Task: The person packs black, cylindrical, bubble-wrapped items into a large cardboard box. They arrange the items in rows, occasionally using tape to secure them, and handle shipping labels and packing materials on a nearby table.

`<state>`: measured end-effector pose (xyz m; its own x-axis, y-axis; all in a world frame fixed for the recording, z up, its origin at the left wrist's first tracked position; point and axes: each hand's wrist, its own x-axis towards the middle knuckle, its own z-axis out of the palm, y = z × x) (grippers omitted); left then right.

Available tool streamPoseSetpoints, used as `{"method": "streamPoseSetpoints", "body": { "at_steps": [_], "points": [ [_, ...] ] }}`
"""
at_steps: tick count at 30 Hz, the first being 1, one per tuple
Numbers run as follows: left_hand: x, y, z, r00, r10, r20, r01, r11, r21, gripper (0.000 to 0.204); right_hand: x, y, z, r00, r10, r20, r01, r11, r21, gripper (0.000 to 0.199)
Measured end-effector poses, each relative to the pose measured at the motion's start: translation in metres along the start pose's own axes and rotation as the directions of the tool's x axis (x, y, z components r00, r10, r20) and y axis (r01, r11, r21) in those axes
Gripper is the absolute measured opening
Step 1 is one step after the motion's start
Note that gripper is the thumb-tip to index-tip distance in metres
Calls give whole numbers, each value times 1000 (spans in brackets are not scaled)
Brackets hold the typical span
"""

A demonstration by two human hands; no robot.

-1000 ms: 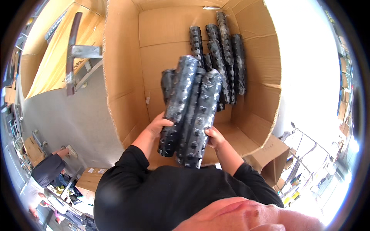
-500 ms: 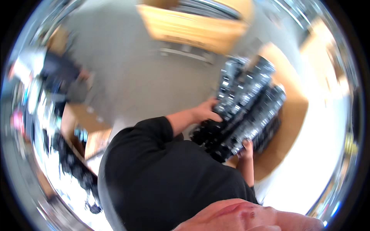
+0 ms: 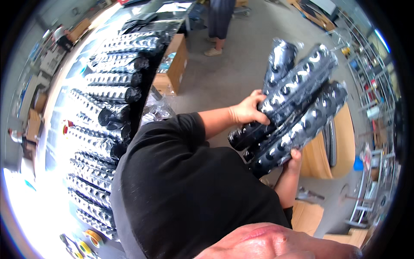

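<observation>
Black rolls (image 3: 114, 79) in clear film lie in a row on the table (image 3: 56, 134), near tape rolls (image 3: 92, 238); a white sheet (image 3: 174, 7) lies at the far end, any print too small to read. The left hand (image 3: 249, 110) is curled around the held black rolls (image 3: 302, 80), raised and tilted before the torso. The right hand (image 3: 293, 159) grips their lower side, thumb visible, other fingers hidden. Rightmost, an open carton (image 3: 345, 146) holds dark lengths (image 3: 331, 144)

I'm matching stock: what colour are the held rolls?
The held rolls are shiny black with round dark spots, seen best in the head view.
</observation>
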<state>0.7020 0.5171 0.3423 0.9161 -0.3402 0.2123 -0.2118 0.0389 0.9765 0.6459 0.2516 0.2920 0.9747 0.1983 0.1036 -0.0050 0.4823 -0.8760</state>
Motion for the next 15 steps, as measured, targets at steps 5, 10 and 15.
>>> {"method": "streamPoseSetpoints", "body": {
  "at_steps": [5,10,15],
  "points": [
    [33,51,-160,898,89,-431,-25,988,151,60,198,9,126,950,72,304,-92,994,52,82],
    [14,95,-248,623,122,-773,-33,991,130,53,314,31,227,825,104,555,-155,987,45,64],
    [-22,170,-341,504,62,-861,-39,998,49,42,420,61,384,525,112,844,-261,965,35,52]
  ]
}}
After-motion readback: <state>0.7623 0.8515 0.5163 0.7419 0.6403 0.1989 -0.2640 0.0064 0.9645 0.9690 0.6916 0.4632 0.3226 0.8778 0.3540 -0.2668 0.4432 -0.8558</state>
